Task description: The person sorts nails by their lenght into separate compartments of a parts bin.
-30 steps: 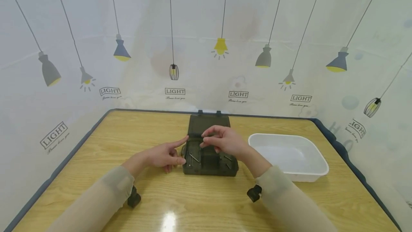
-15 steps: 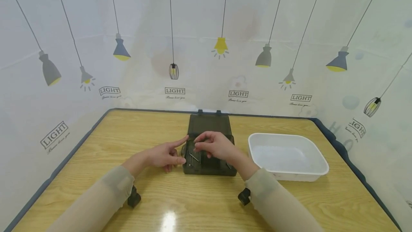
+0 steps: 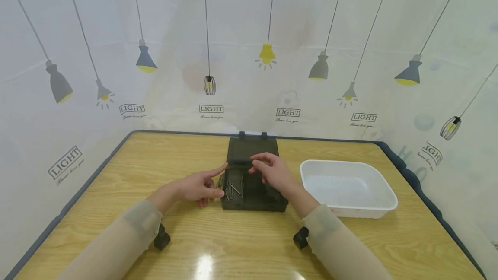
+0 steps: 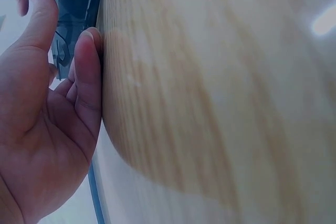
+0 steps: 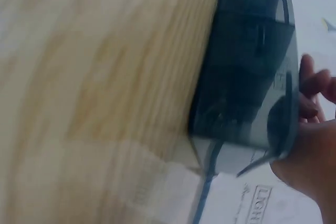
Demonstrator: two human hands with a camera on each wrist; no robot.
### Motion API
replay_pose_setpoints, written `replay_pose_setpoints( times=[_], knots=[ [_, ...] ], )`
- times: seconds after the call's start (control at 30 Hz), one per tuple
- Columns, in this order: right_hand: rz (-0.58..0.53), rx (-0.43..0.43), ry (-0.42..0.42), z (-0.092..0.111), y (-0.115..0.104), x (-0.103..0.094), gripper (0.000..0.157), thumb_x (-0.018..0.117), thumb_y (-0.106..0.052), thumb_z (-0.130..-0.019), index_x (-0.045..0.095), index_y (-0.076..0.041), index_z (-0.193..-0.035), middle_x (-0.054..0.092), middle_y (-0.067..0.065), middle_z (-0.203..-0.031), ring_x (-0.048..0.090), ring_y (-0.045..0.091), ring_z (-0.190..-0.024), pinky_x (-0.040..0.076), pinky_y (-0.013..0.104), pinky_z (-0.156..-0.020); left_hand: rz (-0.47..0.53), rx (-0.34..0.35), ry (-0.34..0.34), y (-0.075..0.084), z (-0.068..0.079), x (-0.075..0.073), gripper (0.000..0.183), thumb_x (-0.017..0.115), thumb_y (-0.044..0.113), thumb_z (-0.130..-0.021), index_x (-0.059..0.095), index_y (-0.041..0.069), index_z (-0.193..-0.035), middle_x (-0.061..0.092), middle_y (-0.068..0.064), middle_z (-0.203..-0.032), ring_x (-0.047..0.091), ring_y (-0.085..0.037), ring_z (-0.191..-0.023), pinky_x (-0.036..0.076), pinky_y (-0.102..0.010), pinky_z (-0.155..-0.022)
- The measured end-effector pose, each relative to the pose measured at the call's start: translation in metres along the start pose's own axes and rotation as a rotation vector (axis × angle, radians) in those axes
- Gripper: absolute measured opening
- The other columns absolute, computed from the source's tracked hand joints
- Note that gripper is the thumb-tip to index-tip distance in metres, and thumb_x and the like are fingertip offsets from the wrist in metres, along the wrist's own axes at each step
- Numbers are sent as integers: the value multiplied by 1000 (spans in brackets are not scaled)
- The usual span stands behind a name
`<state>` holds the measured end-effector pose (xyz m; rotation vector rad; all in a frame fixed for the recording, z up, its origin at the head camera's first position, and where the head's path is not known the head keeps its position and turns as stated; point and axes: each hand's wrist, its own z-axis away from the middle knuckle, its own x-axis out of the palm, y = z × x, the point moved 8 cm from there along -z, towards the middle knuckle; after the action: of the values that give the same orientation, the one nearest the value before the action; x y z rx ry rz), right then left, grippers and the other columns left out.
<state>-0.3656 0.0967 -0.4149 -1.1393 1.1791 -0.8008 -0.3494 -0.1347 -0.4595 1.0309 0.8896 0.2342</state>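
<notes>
A dark see-through compartment box [image 3: 254,205] lies on the table with its lid [image 3: 253,147] folded back. Several thin metal pieces, like nails or screws [image 3: 233,190], rest in its left compartment. My left hand [image 3: 194,188] touches the box's left side, index finger stretched along it and thumb near the front corner. Above the box's right part hovers my right hand [image 3: 273,174], fingers loosely bent; nothing shows between them. It partly hides the right compartment. In the right wrist view the right hand [image 5: 312,135] is beyond the box [image 5: 239,82].
A white plastic tub [image 3: 350,185] stands right of the box, close to the right forearm. The wooden table [image 3: 171,154] ends at a dark edge against a wall cloth printed with lamps [image 3: 241,55].
The right hand went left over the box's left compartment, then came back right and up. My left hand, the box and the tub stayed in place.
</notes>
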Motion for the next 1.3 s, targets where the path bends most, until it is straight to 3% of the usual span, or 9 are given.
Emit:
replay_pose_setpoints(
  times=[0.17, 0.37, 0.73, 0.93, 1.0, 1.1, 1.2, 1.3],
  knots=[
    [-37, 53, 116, -3, 9, -26, 36, 61, -26, -115, 68, -6, -144, 80, 3, -100, 49, 11, -61, 47, 27, -62, -4, 0, 4, 0, 0, 0, 100, 74, 37, -107, 4, 28, -179, 68, -8, -83, 66, -20, -64, 65, -41, -67],
    [-37, 139, 182, -5, 24, -48, 37, 62, -28, -114, 69, -9, -145, 79, 0, -98, 49, 11, -61, 45, 22, -59, 4, -3, 10, -1, -1, -1, 100, 74, 37, -107, 5, 29, -179, 66, -8, -83, 66, -20, -64, 65, -41, -67],
    [-56, 142, 202, -4, 34, -73, 39, 59, -27, -115, 65, -4, -147, 76, 0, -96, 47, 9, -61, 41, 21, -57, -10, 4, 1, -1, -4, 0, 101, 75, 38, -107, 5, 28, -179, 68, -8, -84, 67, -21, -64, 65, -42, -67],
    [-25, 176, 201, -9, 33, -77, 40, 55, -24, -115, 64, -2, -147, 77, 5, -102, 53, 11, -65, 40, 22, -57, 37, 5, -3, -1, 0, -1, 100, 73, 38, -108, 3, 28, -179, 69, -11, -90, 70, -24, -68, 65, -42, -69],
    [3, 197, 200, -14, 30, -77, 41, 54, -23, -114, 64, -1, -147, 78, 11, -110, 57, 13, -70, 41, 23, -59, 72, -15, 29, -1, 1, -7, 99, 70, 41, -109, 0, 31, -179, 72, -13, -96, 73, -26, -70, 64, -42, -68],
    [38, 226, 199, -23, 27, -79, 43, 52, -20, -112, 63, 2, -147, 76, 20, -124, 65, 16, -82, 46, 22, -62, 111, -31, 150, 3, -2, -26, 95, 66, 46, -111, 1, 31, -179, 73, -18, -108, 76, -28, -74, 63, -40, -64],
    [53, 261, 198, -30, 25, -83, 44, 53, -17, -111, 63, 4, -148, 71, 22, -135, 68, 21, -95, 53, 23, -68, 88, -35, 282, 10, -13, -47, 87, 63, 46, -113, 12, 24, -179, 72, -21, -113, 75, -26, -77, 62, -37, -63],
    [51, 297, 190, -35, 28, -85, 45, 54, -13, -110, 61, 6, -150, 67, 21, -140, 68, 21, -99, 58, 23, -73, 24, -57, 333, 12, -30, -59, 77, 61, 41, -114, 26, 14, -176, 70, -23, -119, 75, -23, -85, 63, -36, -69]
  ],
)
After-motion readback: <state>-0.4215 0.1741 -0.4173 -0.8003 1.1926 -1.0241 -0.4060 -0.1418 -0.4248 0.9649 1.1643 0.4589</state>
